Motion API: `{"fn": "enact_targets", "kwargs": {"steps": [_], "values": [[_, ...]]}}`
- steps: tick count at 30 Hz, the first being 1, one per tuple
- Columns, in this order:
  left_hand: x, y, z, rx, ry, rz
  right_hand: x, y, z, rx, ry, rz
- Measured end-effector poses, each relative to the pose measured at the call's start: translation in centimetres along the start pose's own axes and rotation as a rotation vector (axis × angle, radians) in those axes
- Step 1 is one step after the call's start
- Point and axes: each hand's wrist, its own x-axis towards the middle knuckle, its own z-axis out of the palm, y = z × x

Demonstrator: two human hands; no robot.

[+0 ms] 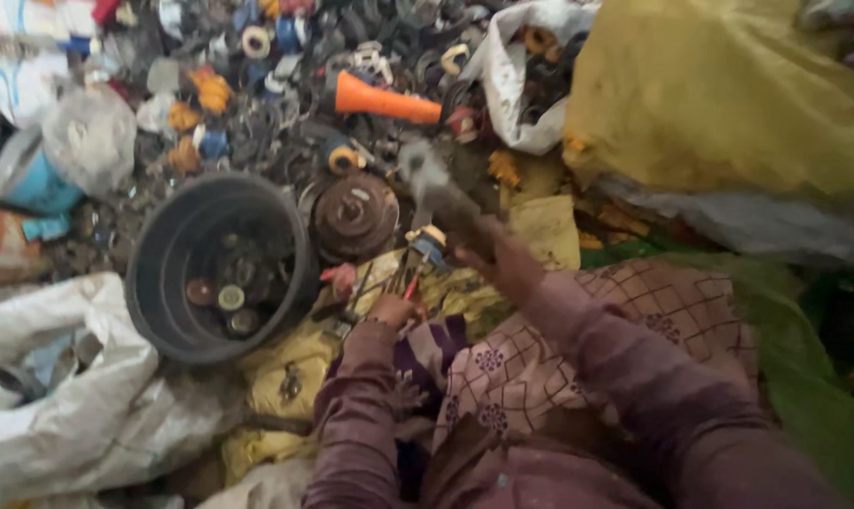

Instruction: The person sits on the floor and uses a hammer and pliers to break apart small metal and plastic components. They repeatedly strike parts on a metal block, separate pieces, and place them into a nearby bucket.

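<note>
Nearest me, my sleeves cross a patterned cloth [578, 349]. My left hand [392, 309] grips a red-handled tool [410, 287], just right of the black bucket [163, 283]. My right hand [502, 259] is clamped on a blurred hammer [436, 193], farther right of the bucket, above the rusty disc [356, 215]. An orange cone [384, 99] lies beyond.

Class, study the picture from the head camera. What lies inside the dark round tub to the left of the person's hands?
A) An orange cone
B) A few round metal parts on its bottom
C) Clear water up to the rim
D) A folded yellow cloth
B: the dark round tub holds a few round metal parts on its bottom; the orange cone lies outside it, farther off on the scrap pile.
</note>
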Motion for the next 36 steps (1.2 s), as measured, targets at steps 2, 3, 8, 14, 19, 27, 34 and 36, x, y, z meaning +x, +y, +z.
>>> {"fn": "enact_targets", "kwargs": {"steps": [2, 3, 8, 14, 19, 27, 34, 36], "values": [[0.4, 0.3, -1.0, -0.137, -0.022, -0.128, 0.8, 3.5, 1.7, -0.140, -0.025, 0.025], [0.7, 0.6, -1.3, -0.182, -0.026, -0.176, 1.2, 5.4, 2.5, -0.325, -0.013, -0.063], [1.4, 1.0, -0.5, -0.316, -0.006, -0.316, 2.0, 10.1, 4.1, -0.521, -0.076, 0.013], [-0.3, 1.1, 1.7, -0.457, -0.002, -0.439, 1.4, 6.1, 0.3, -0.135, -0.134, 0.367], [-0.9, 2.9, 1.9, -0.625, -0.060, -0.557, 2.1, 2.3, -2.4, 0.442, 0.020, -0.320], [-2.3, 5.1, 0.1, -0.500, -0.068, -0.522, 3.5, 7.7, 3.6, -0.575, -0.171, 0.473], [-2.9, 4.5, 2.6, -0.517, 0.124, -0.589, 4.2, 4.9, -2.8, 0.455, -0.004, 0.091], [-2.8, 4.2, 2.8, -0.526, 0.144, -0.596, 4.4, 3.8, -4.8, 0.507, 0.000, -0.090]]}}
